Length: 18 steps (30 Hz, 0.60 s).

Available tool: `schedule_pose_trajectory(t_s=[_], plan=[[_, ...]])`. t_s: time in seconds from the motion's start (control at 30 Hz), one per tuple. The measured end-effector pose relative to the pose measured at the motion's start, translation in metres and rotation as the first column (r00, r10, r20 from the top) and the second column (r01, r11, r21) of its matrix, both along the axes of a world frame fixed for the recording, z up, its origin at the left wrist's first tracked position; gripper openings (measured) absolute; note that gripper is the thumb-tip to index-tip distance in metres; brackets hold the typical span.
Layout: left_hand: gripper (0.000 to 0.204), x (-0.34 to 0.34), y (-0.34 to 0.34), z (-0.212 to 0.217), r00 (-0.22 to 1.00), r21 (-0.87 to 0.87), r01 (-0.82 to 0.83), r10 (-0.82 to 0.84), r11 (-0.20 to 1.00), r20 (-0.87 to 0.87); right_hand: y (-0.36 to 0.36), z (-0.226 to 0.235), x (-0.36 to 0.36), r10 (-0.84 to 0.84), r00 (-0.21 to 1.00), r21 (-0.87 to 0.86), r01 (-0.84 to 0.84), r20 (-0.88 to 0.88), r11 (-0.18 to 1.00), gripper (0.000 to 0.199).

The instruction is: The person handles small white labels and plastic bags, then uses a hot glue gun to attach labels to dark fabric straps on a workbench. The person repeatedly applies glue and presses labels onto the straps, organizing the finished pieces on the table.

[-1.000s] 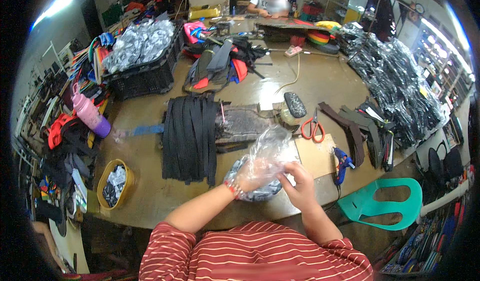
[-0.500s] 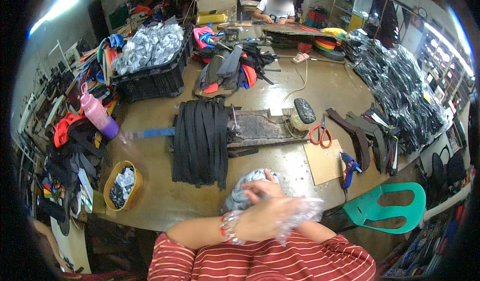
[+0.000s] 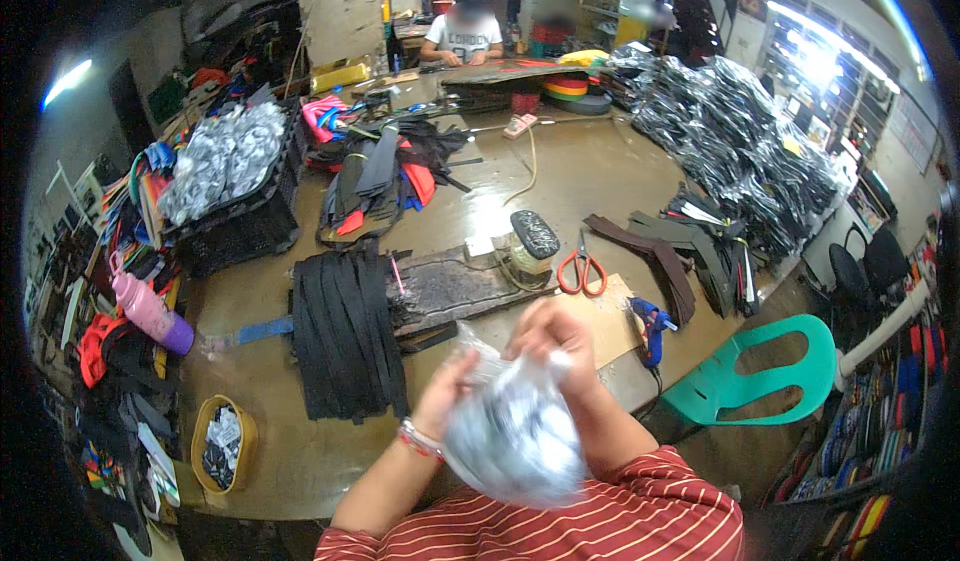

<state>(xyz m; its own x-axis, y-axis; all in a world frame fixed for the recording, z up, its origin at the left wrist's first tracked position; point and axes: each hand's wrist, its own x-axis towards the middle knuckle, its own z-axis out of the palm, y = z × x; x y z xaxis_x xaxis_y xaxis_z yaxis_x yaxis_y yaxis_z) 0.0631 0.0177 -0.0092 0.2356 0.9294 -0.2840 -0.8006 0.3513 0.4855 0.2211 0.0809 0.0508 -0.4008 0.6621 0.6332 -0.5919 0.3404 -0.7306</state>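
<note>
A filled clear plastic bag (image 3: 520, 436) hangs close to my body over the table's near edge, its silvery-grey contents blurred by motion. My right hand (image 3: 555, 346) pinches the gathered top of the bag. On the other side, my left hand (image 3: 445, 396) grips the plastic near its mouth, fingers partly hidden by the film. Left of the bag, a stack of black straps (image 3: 345, 336) lies across a worn dark board (image 3: 450, 286). Beyond my right hand are red-handled scissors (image 3: 582, 273) and a tan board (image 3: 605, 316).
A blue glue gun (image 3: 652, 331) lies at the right edge, beside a green plastic chair (image 3: 745, 381). A yellow tub (image 3: 245, 461), a pink-purple bottle (image 3: 150, 311) and a black crate (image 3: 240, 226) stand left. Plastic-wrapped bundles (image 3: 740, 131) pile up far right. Another person (image 3: 465, 36) sits across.
My crossed arms have parted. The bag has risen from the table into both hands, and my left hand has moved back left. The view has turned to the right.
</note>
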Motion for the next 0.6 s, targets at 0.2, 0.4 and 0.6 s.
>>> schedule_pose_trajectory(t_s=[0.2,0.4,0.6], plan=[[0.028,-0.010,-0.006,0.003,0.996,0.232,-0.087,0.080,0.969,0.040,0.006,-0.028,0.021,-0.325,0.798,0.336,0.164,0.507,0.927,0.020],[0.052,0.033,-0.022,-0.020,0.861,0.469,-0.174,0.365,0.866,-0.354,-0.013,-0.074,-0.016,-0.228,0.943,-0.348,0.304,0.242,0.887,0.031],[0.024,0.026,-0.029,-0.027,0.296,0.446,-0.043,0.437,0.894,-0.849,-0.033,-0.084,-0.038,-0.163,0.979,-0.640,0.201,0.119,0.742,0.036]])
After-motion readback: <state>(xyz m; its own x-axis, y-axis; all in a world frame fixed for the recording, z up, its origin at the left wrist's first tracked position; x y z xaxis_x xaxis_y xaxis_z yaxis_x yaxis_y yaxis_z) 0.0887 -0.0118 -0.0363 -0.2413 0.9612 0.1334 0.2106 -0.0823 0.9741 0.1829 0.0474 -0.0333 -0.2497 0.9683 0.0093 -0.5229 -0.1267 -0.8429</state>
